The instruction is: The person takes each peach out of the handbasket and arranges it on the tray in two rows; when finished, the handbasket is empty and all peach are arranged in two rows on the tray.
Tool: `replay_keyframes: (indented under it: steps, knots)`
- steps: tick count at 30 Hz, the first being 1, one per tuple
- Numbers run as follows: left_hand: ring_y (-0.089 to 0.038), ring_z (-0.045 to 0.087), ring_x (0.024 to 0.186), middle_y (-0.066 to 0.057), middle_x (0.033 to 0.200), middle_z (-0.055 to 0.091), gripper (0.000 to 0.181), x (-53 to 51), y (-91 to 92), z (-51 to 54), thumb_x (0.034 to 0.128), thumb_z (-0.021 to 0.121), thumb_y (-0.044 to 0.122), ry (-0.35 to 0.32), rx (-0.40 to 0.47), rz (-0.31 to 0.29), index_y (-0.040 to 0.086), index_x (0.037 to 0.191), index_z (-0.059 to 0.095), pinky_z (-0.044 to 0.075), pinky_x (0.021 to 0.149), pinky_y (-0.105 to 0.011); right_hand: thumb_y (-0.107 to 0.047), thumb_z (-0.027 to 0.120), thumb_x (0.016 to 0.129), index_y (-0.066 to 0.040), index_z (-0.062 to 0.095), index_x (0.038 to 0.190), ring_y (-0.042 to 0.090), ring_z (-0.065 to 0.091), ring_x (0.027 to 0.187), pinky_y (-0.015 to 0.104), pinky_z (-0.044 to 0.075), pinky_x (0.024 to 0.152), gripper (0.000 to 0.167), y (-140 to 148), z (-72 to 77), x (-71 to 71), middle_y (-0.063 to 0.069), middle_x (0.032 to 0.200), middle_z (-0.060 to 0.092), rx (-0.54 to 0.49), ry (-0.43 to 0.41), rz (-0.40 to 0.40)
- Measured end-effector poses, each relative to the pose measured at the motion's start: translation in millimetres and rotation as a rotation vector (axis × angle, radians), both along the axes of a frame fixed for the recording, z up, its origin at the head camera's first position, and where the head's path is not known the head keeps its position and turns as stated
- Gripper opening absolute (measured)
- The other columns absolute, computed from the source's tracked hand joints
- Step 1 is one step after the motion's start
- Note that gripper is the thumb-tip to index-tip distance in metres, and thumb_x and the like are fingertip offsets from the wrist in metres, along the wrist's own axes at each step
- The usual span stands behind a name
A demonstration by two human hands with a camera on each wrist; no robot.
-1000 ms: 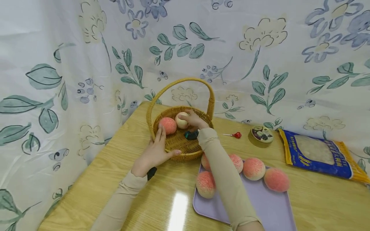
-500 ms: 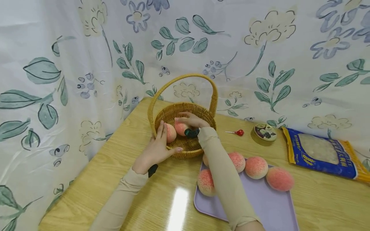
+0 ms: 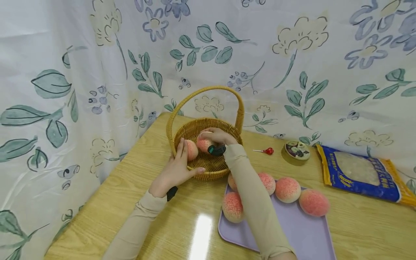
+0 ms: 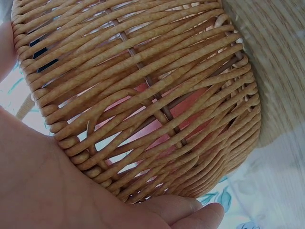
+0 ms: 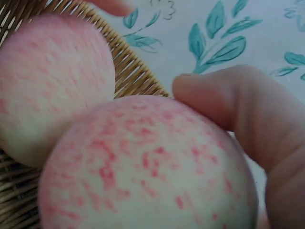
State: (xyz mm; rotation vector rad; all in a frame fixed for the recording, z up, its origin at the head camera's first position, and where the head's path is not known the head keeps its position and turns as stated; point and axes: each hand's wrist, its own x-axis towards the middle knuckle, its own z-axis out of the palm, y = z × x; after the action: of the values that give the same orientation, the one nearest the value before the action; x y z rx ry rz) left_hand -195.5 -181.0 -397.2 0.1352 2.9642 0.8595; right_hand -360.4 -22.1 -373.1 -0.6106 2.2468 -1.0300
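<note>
A wicker basket (image 3: 212, 167) with a tall arched handle stands near the far left corner of the table. Inside it lie two pink-and-cream peaches side by side. My right hand (image 3: 221, 137) grips the right peach (image 3: 203, 143), its thumb bent against the peach in the right wrist view. The left peach (image 3: 193, 150) sits close beside it, partly behind my left fingers. My left hand (image 3: 173, 172) rests on the basket's near-left rim with fingers straight and thumb spread along the front. Through the weave in the left wrist view, a pink peach (image 4: 190, 106) shows.
A lilac tray (image 3: 300, 231) bears several more peaches (image 3: 287, 189), partly hidden under my right forearm. Behind it lie a red lollipop (image 3: 268, 151), a round tin (image 3: 297, 150) and a blue-and-yellow packet (image 3: 360, 173). A floral cloth (image 3: 208, 72) hangs behind and to the left.
The peach in my right hand has turned from its cream side to its pink speckled side and sits slightly lower. The left peach shows a paler side now. The left hand has barely moved.
</note>
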Motion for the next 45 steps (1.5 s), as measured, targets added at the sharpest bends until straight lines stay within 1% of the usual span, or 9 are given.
replay_keyframes:
  steps: [5,10,13,21,26,33,40,43,45]
  knots:
    - [-0.054,-0.002,0.144,-0.020,0.161,-0.016,0.115,-1.2,0.6,-0.7,0.0859,0.060,0.063,0.020,-0.004,-0.014,-0.001,0.153,-0.010,0.014,0.114,-0.067,-0.032,0.050,0.099,-0.012,0.044,0.145,0.031,0.054,0.117,0.038,0.050,0.089,0.050,8.3,7.3,2.6,0.017,0.145,0.044,-0.213,-0.026,-0.097]
    - [-0.051,-0.004,0.145,-0.021,0.161,-0.016,0.116,-0.3,-2.4,-2.4,0.0862,0.059,0.063,0.011,-0.003,-0.022,-0.002,0.153,-0.010,0.012,0.114,-0.067,-0.023,0.046,0.101,-0.008,0.034,0.149,0.025,0.054,0.106,0.033,0.052,0.078,0.052,16.7,12.8,9.5,0.021,0.143,0.040,-0.519,-0.189,-0.162]
    - [-0.050,-0.001,0.146,-0.022,0.161,-0.016,0.116,-0.5,-4.6,-3.1,0.0860,0.059,0.063,0.006,-0.005,-0.025,-0.002,0.153,-0.010,0.011,0.114,-0.067,-0.022,0.045,0.099,-0.009,0.030,0.150,0.023,0.054,0.104,0.031,0.052,0.077,0.054,21.9,17.3,15.2,0.020,0.142,0.039,-0.632,-0.255,-0.168]
    - [-0.046,0.004,0.147,-0.021,0.160,-0.019,0.118,-3.4,-9.7,-3.5,0.0859,0.056,0.067,-0.002,-0.011,-0.025,-0.001,0.152,-0.013,0.010,0.114,-0.067,-0.020,0.040,0.099,-0.017,0.033,0.146,0.020,0.054,0.103,0.030,0.054,0.076,0.048,41.9,30.7,31.6,0.009,0.135,0.041,-0.788,-0.327,-0.157]
    - [-0.048,0.006,0.146,-0.022,0.160,-0.019,0.117,-3.0,-12.6,-4.2,0.0863,0.054,0.068,-0.007,-0.018,-0.026,-0.003,0.152,-0.012,0.009,0.114,-0.068,-0.029,0.042,0.097,-0.020,0.035,0.139,0.016,0.053,0.103,0.027,0.052,0.081,0.043,62.9,31.3,48.5,0.004,0.124,0.044,-0.830,-0.378,-0.140]
    - [-0.051,0.007,0.145,-0.023,0.160,-0.019,0.117,-4.3,-11.4,-4.7,0.0865,0.053,0.069,0.006,-0.022,-0.039,-0.004,0.152,-0.010,0.010,0.112,-0.070,-0.048,0.071,0.084,-0.021,0.033,0.146,0.017,0.062,0.101,0.034,0.056,0.085,0.078,93.2,20.7,72.7,0.006,0.124,0.045,-0.958,-0.475,-0.190]
    - [-0.056,0.013,0.141,-0.024,0.159,-0.019,0.116,-3.4,-6.4,-5.1,0.0874,0.052,0.068,0.004,-0.022,-0.053,-0.003,0.151,-0.013,0.009,0.113,-0.069,-0.032,0.067,0.091,-0.027,0.053,0.130,0.019,0.066,0.103,0.034,0.055,0.088,0.042,130.9,-0.3,113.0,0.006,0.114,0.062,-1.127,-0.605,-0.273]
    - [-0.056,0.013,0.141,-0.024,0.159,-0.019,0.117,-4.5,-5.6,-4.8,0.0869,0.053,0.068,0.011,-0.022,-0.057,-0.004,0.151,-0.012,0.009,0.114,-0.068,-0.030,0.069,0.088,-0.029,0.056,0.126,0.016,0.066,0.101,0.030,0.055,0.079,0.041,144.6,-11.0,132.7,0.001,0.113,0.065,-1.166,-0.617,-0.313]
    - [-0.056,0.011,0.142,-0.023,0.159,-0.020,0.117,-5.9,-4.6,-5.0,0.0867,0.053,0.069,0.014,-0.021,-0.058,-0.005,0.151,-0.011,0.008,0.114,-0.068,-0.030,0.062,0.090,-0.030,0.055,0.125,0.012,0.065,0.098,0.025,0.052,0.066,0.035,151.8,-16.2,142.8,-0.004,0.115,0.064,-1.138,-0.569,-0.325]
